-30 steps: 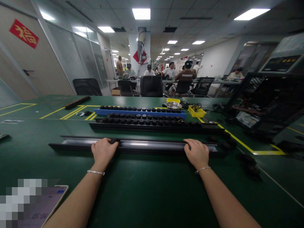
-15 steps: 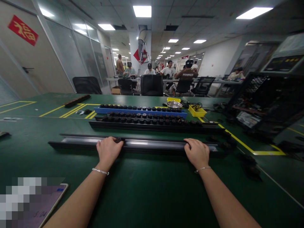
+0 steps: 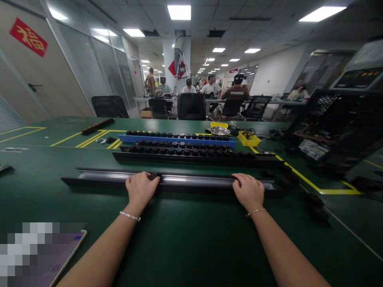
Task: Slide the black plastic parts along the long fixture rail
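Observation:
A long black channel rail with a shiny inner floor lies crosswise on the green table in front of me. My left hand is curled over its left-middle part. Between the thumb and fingers sits a small black module, partly hidden, inside the channel. Farther along the rail, my right hand grips its right part, fingers over the far wall and thumb at the near side. Behind it lie a black rail and a blue rail, with rows of round black modules along them.
A phone lies at the front left. Loose black parts are scattered on the right, near an open black computer case. Toward the back stand a yellow bin and a metal bowl. People sit at tables beyond.
My left hand has slid a little to the right along the rail, and the black module has shifted right with it. My right hand and the rail stay almost in place.

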### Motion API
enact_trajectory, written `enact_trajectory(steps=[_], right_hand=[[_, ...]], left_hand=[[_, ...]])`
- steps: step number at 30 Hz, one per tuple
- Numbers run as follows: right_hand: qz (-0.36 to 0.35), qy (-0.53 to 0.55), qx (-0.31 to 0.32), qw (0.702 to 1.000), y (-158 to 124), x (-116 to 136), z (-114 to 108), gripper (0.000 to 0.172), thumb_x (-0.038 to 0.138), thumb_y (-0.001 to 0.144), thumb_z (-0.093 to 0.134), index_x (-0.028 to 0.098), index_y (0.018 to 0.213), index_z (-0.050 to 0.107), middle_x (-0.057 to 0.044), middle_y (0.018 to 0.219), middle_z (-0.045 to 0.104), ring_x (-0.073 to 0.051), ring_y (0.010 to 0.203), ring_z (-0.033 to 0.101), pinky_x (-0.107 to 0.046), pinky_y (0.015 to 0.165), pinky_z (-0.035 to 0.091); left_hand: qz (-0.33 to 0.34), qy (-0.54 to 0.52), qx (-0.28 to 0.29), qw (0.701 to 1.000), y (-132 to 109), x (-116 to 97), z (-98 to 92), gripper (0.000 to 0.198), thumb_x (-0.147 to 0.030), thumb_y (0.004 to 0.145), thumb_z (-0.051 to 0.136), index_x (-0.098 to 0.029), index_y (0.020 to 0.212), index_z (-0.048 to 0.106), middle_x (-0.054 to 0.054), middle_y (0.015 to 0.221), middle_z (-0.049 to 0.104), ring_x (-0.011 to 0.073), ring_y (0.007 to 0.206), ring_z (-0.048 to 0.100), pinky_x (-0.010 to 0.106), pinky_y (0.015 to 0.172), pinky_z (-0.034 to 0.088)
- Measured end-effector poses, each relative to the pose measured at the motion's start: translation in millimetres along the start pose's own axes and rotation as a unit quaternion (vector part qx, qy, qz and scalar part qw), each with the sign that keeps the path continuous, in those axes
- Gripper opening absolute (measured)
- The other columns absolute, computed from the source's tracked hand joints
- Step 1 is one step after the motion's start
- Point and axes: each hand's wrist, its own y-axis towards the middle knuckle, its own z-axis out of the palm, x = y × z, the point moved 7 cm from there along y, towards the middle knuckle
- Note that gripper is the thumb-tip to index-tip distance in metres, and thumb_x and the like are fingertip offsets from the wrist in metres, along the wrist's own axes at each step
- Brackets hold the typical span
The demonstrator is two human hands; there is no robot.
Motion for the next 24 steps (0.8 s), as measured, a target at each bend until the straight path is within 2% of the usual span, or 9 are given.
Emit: enact_trajectory(steps=[8,17,24], right_hand=[[-0.010,-0.001,-0.023,1.000,-1,0,1,0.033,0.023,0.078,0.041,0.024,0.100,0.065,-0.002,0.107,0.065,-0.020,0.103,0.051,-0.038,0.088,0.027],[-0.009,0.006,-0.017,1.000,-1,1,-1,0.033,0.023,0.079,0.039,0.024,0.100,0.065,-0.003,0.107,0.064,-0.020,0.104,0.051,-0.039,0.089,0.027],[-0.007,0.005,-0.013,1.000,-1,1,-1,0.033,0.024,0.079,0.040,0.024,0.100,0.065,-0.002,0.107,0.065,-0.020,0.104,0.051,-0.039,0.089,0.029]], left_hand=[[0.029,-0.010,-0.001,1.000,-6,-10,2.1,0.043,-0.053,0.075,0.044,-0.018,0.088,0.065,0.011,0.096,0.066,0.0294,0.102,0.053,0.048,0.098,0.025],[0.057,-0.024,-0.009,0.998,-11,-19,3.1,0.042,-0.052,0.075,0.045,-0.017,0.088,0.063,0.010,0.097,0.065,0.0290,0.103,0.052,0.050,0.098,0.025],[0.079,-0.016,-0.023,0.996,-12,-22,3.7,0.040,-0.051,0.076,0.046,-0.017,0.085,0.063,0.009,0.090,0.066,0.0274,0.098,0.055,0.044,0.093,0.032]])
